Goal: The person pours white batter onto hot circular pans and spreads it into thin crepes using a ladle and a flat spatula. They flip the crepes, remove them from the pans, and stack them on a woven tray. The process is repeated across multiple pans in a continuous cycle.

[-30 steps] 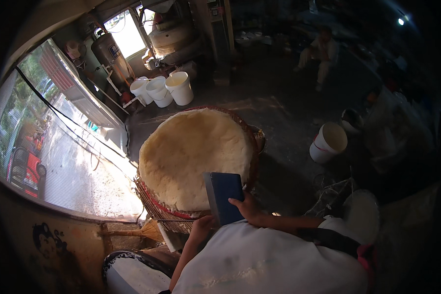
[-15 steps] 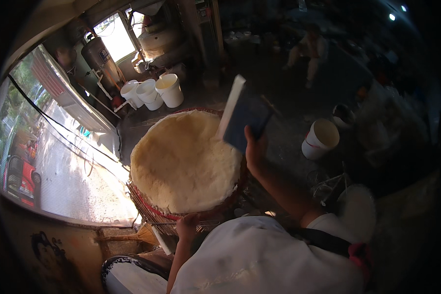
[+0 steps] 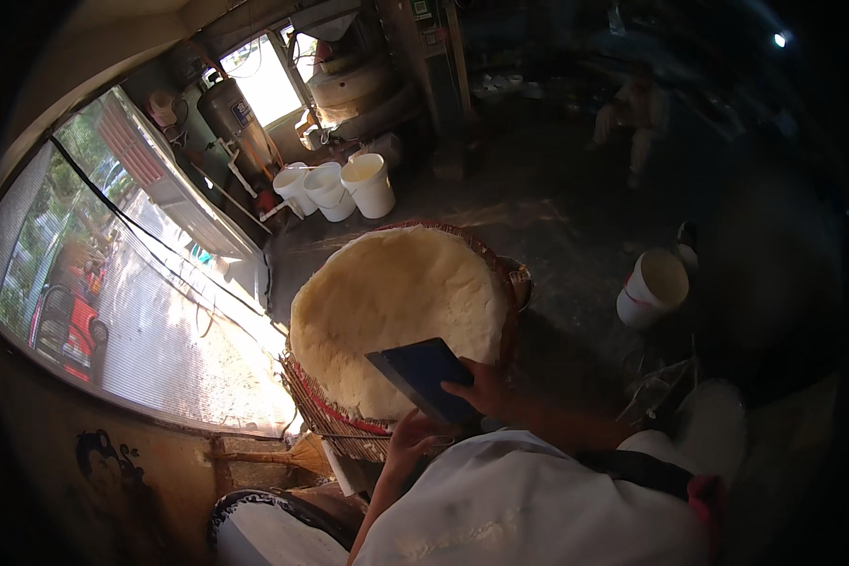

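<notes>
A big round woven basket (image 3: 330, 415) is heaped with pale, flat-topped flour (image 3: 391, 307). The left hand (image 3: 407, 441) is curled on the basket's near rim. Just right of it, the right hand (image 3: 486, 389) grips a flat blue board (image 3: 424, 375), fingers wrapped over its near edge. The board's long side points up-left, over the flour.

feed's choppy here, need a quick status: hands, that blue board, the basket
Right hand grips blue board over near rim of pale mound. Left hand on woven basket edge. Nothing between hands and mound.
</notes>
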{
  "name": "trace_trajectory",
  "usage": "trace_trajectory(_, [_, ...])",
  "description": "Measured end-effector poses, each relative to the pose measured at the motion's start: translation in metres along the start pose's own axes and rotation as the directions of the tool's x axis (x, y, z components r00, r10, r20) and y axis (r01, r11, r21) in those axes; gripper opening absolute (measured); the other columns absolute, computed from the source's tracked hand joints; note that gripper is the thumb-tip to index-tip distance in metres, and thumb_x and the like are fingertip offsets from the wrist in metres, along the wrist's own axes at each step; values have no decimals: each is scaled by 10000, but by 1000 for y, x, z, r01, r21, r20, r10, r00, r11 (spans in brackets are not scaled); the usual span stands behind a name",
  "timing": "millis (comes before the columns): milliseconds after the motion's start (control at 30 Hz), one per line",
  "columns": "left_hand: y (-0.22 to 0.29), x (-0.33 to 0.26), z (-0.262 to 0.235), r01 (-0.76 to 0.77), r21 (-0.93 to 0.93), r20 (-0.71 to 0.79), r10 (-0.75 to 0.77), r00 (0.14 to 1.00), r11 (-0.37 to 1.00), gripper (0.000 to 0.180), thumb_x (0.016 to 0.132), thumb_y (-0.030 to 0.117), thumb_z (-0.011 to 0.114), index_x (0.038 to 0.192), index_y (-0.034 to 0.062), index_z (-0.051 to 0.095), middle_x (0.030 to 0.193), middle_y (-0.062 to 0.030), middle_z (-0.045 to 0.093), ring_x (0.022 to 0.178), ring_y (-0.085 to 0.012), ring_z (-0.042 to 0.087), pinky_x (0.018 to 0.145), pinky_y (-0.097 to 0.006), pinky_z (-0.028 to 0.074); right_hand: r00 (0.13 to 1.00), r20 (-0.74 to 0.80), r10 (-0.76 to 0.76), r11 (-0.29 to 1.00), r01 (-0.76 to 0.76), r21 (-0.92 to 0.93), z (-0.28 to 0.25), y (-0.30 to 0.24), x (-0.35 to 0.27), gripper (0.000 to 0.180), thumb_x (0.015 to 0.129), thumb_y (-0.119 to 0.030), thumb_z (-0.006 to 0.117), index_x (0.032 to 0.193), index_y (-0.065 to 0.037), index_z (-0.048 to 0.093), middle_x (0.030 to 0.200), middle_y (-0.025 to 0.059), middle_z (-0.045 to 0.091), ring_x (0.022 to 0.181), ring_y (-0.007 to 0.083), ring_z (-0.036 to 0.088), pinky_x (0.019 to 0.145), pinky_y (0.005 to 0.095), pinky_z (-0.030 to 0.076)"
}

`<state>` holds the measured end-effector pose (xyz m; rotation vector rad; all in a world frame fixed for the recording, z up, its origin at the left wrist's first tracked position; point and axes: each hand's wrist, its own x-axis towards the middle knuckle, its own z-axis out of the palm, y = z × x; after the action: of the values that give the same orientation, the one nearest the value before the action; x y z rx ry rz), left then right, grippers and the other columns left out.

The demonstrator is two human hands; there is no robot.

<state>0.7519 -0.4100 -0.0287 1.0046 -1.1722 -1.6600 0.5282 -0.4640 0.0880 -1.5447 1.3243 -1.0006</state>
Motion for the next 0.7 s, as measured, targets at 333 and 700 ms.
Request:
trace_trajectory(333, [14,-12,1,284,184,-39,-282,959,941,99,823,98,631,861,11,604,765,6,595,717,-71,539,645,-232,441,986,-4,168,937,-159,312,45,40,-25,346,809,-207,650,1051,22,557,902,109,636,819,165,604,737,297,485])
trace_trajectory(700, [4,-6,-7,259,169,-47,-254,966,951,86,811,92,647,790,33,589,720,13,574,659,-73,521,609,-229,429,971,-81,226,889,-171,424,45,44,-25,354,769,-204,682,1012,33,583,872,83,640,779,130,584,709,275,482])
